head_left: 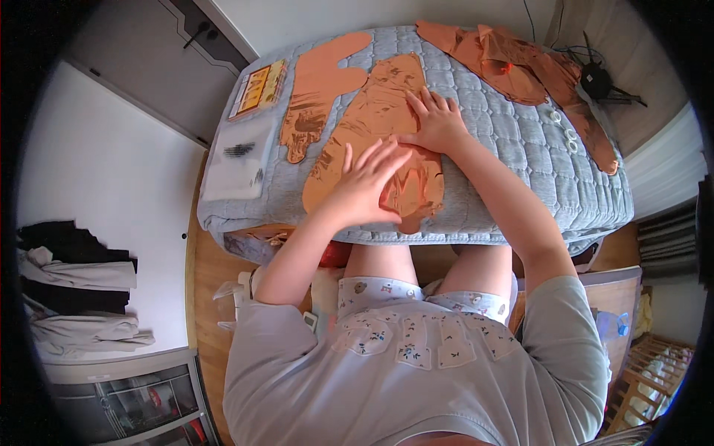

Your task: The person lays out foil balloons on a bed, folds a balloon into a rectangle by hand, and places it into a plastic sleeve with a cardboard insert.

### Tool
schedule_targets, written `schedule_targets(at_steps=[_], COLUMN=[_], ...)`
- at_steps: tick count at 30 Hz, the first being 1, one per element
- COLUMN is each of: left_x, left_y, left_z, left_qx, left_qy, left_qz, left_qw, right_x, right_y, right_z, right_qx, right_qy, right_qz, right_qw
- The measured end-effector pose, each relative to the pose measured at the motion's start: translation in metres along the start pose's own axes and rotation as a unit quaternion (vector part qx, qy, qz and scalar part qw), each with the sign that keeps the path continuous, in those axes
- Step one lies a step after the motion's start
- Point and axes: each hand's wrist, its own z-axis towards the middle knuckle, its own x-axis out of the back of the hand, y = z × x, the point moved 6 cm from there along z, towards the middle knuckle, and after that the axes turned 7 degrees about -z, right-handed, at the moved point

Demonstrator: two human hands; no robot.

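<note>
A flat, uninflated copper-coloured foil balloon (387,85) lies in front of me on the quilted grey-blue bed (506,171), its shiny skin wrinkled. Both hands rest on it. My left hand (366,184) is spread over its middle and lower part, fingers apart. Higher up, on its right edge, my right hand (437,125) lies with its fingers stretched out. The two hands nearly meet at the thumb and fingertips. Left of this balloon is a second flat foil piece (316,78), curved in outline. More crumpled copper foil (513,70) spreads along the far right of the bed.
At the bed's left lie a yellow and red printed package (258,89) and a white translucent bag (236,167). Small white rings (571,137) sit near the right foil. A black device with antennas (597,82) stands at the far right edge. Clothes (78,279) hang at the left.
</note>
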Motion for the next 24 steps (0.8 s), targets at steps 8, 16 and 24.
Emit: schedule_targets(at_steps=[8, 16, 24], left_x=[-0.051, -0.105, 0.007], left_y=[0.013, -0.066, -0.045], left_z=[-0.098, -0.165, -0.103], left_qx=[0.045, 0.359, 0.053], left_qy=[0.113, 0.288, 0.384], left_qz=[-0.247, -0.624, -0.377], left_qw=[0.961, 0.631, 0.841], right_x=[0.019, 0.013, 0.013], right_y=[-0.009, -0.003, -0.002], right_z=[-0.005, -0.007, -0.006], right_qx=[-0.002, 0.001, 0.000], right_qy=[0.026, 0.033, 0.035], right_qz=[-0.006, -0.002, -0.005], right_qw=[1.000, 0.999, 0.999])
